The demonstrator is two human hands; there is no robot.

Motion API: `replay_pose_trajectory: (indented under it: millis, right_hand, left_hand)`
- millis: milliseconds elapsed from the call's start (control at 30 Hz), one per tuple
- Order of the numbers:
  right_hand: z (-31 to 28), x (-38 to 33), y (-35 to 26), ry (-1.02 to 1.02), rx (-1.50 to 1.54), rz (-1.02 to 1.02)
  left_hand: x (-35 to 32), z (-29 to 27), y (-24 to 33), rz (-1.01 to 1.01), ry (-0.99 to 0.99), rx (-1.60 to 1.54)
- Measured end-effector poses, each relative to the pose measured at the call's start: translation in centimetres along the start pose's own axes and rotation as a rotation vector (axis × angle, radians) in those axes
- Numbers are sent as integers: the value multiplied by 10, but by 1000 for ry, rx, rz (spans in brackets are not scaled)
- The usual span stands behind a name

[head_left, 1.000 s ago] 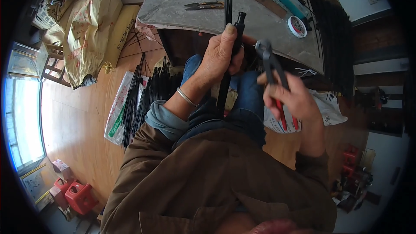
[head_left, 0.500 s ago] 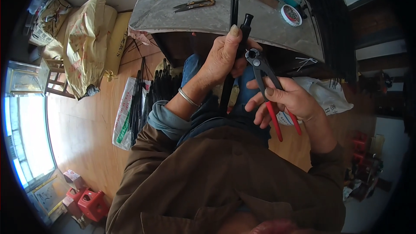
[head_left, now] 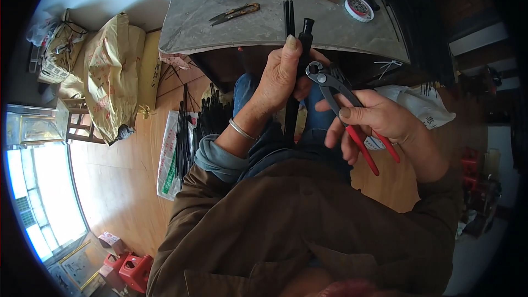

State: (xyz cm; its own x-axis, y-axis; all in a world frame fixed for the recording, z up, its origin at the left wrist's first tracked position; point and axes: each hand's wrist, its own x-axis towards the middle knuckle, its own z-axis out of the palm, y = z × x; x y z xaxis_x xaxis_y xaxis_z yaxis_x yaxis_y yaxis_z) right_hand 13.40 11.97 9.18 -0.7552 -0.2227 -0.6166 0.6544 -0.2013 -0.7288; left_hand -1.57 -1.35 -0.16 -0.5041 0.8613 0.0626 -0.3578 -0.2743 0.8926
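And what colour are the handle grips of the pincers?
The handle grips are red, seen best in the head view.

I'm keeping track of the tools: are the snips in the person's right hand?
No, the right hand holds red-handled pincers, while the snips lie on the grey table.

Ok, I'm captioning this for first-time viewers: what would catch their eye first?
Probably the red-handled pincers in the right-hand grip, right of centre, close to the black rods in the left-hand grip. After that, likely the bright window at the lower left and the big tan sack above and right of it.
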Motion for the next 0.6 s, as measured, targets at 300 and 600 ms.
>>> replay_pose_trajectory:
  millis: [300, 600]
  right_hand:
    - [9, 6, -1, 93, -12, 76]
    - [2, 4, -11, 124, -272, 7]
  left_hand:
    - [-3, 7, 1, -32, 69, 42]
    - [2, -1, 1, -62, 12, -81]
